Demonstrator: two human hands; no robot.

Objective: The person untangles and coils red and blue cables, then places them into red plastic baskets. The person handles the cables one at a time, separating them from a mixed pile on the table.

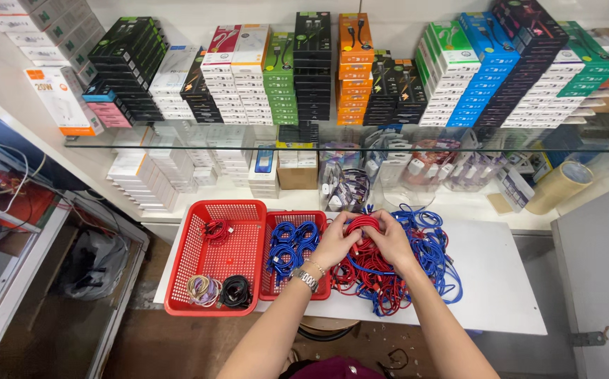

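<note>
Both hands' grip closed on red cable coil (363,226) — left hand (335,242), right hand (391,241), white table (501,281), glass shelves (178,142) of boxes behind.

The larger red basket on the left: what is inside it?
Inside the larger red basket: a red cable coil at the back, a pale coil and a black coil in front. Nothing covers its floor.

Your white table (501,281) carries two red mesh baskets side by side at its left end: the larger basket (213,263) and, touching it, the smaller basket (297,256). To their right, a tangled heap of red and blue cables (410,270) lies directly on the tabletop. Behind it runs a glass shelf (178,140) bearing stacked boxes (311,70).
</note>
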